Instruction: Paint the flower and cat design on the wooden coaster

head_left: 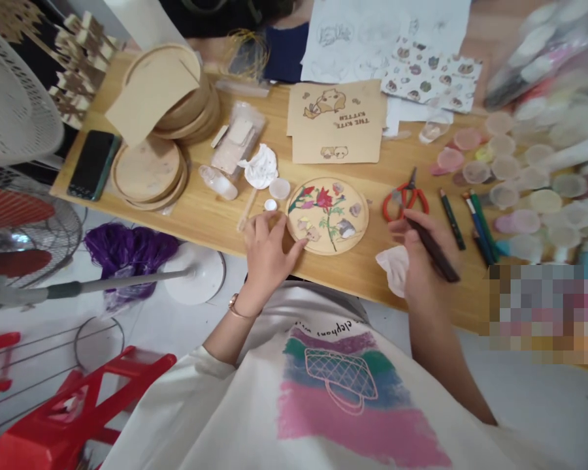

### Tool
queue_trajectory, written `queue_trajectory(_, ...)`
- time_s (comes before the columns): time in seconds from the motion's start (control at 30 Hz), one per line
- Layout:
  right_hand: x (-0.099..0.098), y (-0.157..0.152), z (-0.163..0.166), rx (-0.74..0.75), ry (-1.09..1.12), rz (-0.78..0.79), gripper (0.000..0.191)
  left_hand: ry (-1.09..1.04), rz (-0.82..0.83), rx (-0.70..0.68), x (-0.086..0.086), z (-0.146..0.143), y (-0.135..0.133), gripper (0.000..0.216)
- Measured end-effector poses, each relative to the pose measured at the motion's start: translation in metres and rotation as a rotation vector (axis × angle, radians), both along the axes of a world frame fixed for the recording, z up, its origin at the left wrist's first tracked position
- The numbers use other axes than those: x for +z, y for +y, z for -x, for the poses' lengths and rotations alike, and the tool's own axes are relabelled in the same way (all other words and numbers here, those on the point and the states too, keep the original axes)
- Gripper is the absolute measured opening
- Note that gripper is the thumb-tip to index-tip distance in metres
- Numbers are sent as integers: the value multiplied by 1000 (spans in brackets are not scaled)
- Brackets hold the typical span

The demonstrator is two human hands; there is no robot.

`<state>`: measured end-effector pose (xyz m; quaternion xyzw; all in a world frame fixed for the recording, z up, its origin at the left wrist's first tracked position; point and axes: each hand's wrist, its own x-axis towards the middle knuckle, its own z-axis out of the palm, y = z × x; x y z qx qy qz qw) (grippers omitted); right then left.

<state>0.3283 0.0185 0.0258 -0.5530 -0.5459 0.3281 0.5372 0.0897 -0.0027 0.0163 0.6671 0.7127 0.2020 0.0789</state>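
A round wooden plaque (328, 215) with red flowers, green leaves and small clay shapes on it lies near the table's front edge. My left hand (266, 251) rests at its left rim, thumb and fingers touching the edge. My right hand (416, 261) is closed on a dark pen-like tool (434, 251), pointing up and left toward the plaque. A crumpled white tissue (394, 266) lies under that hand. Red-handled scissors (406, 199) lie just above it.
Stacks of blank wooden discs (149, 171), a phone (92, 163), a lump of white clay (261, 167), a small white cap (279, 188), a printed cardboard sheet (336, 122), pencils (475, 225) and many small lidded pots (529, 176) crowd the table (210, 219). Fans and a red stool (78, 411) stand at the left.
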Motion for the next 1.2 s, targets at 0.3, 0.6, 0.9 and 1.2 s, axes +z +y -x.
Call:
queue_trajectory(0.3,8,-74,-2,-512,-158,-183,26,113,156,-309,9,24,20,49)
queue_trajectory(0.6,-19,-110,26,-557,-575,-29,19,68,117,-406,8,36,23,47)
queue_trajectory(0.9,-8,-114,5,-377,-807,-123,18,-167,-124,-420,-22,45,0,48)
queue_trajectory(1.2,-18,-92,-13,-194,-872,-174,21,-102,-131,-483,-15,39,5,54)
